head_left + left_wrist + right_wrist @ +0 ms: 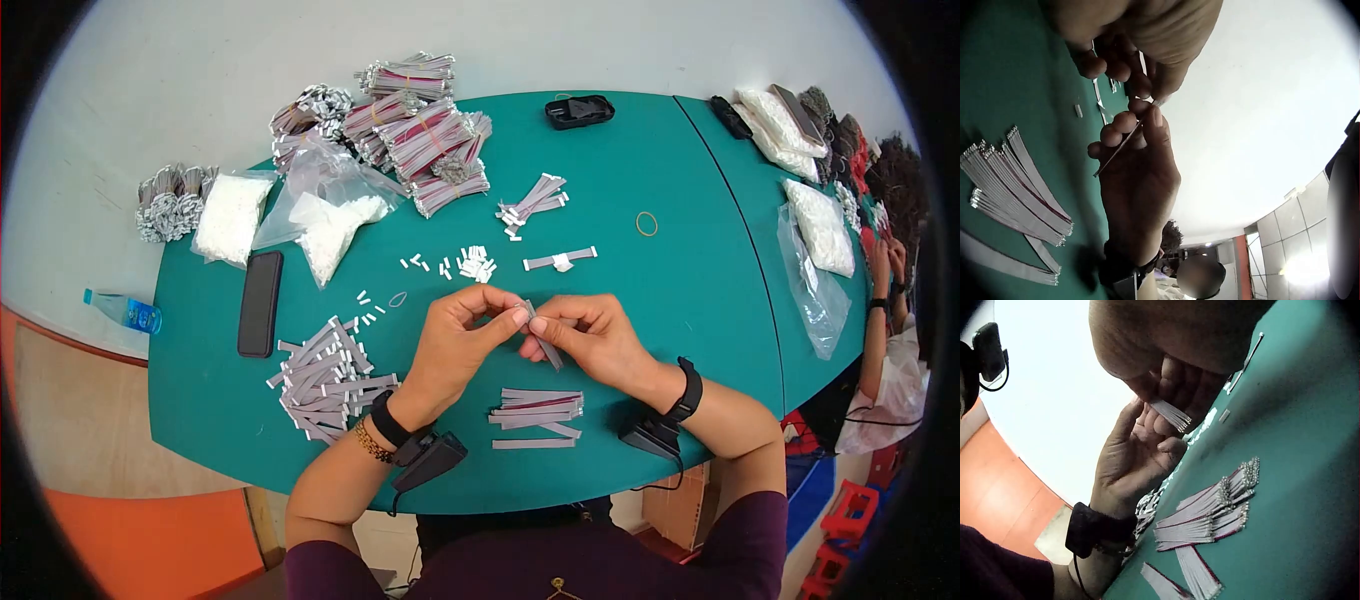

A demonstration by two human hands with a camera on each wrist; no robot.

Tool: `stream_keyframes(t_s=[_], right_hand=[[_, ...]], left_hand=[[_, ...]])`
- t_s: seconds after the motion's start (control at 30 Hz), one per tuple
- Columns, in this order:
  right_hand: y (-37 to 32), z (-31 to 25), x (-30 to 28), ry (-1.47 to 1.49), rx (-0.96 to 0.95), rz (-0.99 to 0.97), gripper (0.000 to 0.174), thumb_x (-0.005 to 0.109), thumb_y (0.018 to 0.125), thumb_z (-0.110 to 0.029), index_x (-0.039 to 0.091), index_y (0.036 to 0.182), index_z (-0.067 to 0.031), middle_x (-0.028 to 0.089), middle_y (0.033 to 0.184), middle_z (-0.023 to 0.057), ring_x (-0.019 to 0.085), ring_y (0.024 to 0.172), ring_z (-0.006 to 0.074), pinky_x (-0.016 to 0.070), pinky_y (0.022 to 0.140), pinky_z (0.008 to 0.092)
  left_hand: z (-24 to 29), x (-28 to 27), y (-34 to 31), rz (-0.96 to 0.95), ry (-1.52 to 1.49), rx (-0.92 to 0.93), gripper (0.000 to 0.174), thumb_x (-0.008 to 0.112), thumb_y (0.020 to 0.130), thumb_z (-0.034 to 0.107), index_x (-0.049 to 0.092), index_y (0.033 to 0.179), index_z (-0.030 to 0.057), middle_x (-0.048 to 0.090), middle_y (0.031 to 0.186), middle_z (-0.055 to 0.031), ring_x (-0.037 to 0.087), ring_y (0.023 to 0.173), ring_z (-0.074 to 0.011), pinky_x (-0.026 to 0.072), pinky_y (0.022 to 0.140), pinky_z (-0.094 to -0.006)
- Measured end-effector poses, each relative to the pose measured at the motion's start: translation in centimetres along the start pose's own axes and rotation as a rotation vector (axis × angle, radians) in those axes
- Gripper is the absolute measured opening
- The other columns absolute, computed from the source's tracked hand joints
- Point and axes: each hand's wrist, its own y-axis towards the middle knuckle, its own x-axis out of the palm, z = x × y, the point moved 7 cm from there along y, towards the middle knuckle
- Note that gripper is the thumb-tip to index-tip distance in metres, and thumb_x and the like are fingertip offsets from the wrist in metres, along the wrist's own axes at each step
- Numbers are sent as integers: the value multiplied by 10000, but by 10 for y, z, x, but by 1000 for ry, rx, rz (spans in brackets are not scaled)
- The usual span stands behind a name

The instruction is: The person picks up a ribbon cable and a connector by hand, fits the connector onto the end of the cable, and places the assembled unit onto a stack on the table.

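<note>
Both hands meet above the green table, holding one short grey ribbon cable (548,350). The left hand (462,335) pinches its upper end between thumb and index finger. The right hand (600,340) pinches the cable just beside it, thumb on top; the free end, with a row of metal tips, shows below that hand in the right wrist view, where the cable (1171,415) fans out slightly. Whether a white connector sits at the pinched end is hidden by the fingertips. A small stack of similar cables (536,408) lies between the forearms.
Cables with white ends (325,385) are heaped at the left, near a phone (260,304). Loose white connectors (477,264) lie beyond the hands, with a cable (560,260) beside them. Bundled cables (425,140) and bags of white pieces (232,217) stand at the back. Another person's arms (878,290) show at right.
</note>
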Motion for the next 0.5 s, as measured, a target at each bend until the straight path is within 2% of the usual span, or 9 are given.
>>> stream_keyframes(t_s=[0.37,0.5], right_hand=[[-1,2,1,-2,-1,12,202,535,932,-170,638,902,1,655,754,33,579,671,56,434,556,192],[-2,6,-1,11,1,37,198,534,934,-173,640,914,-8,654,753,30,578,668,53,427,544,185]], left_hand=[[-4,-1,-2,16,-26,-9,133,654,841,145,634,907,31,632,835,-15,489,686,-50,383,611,-192],[-13,-4,-2,32,-36,-76,135,636,856,142,623,923,25,617,823,-10,476,670,-51,383,609,-191]])
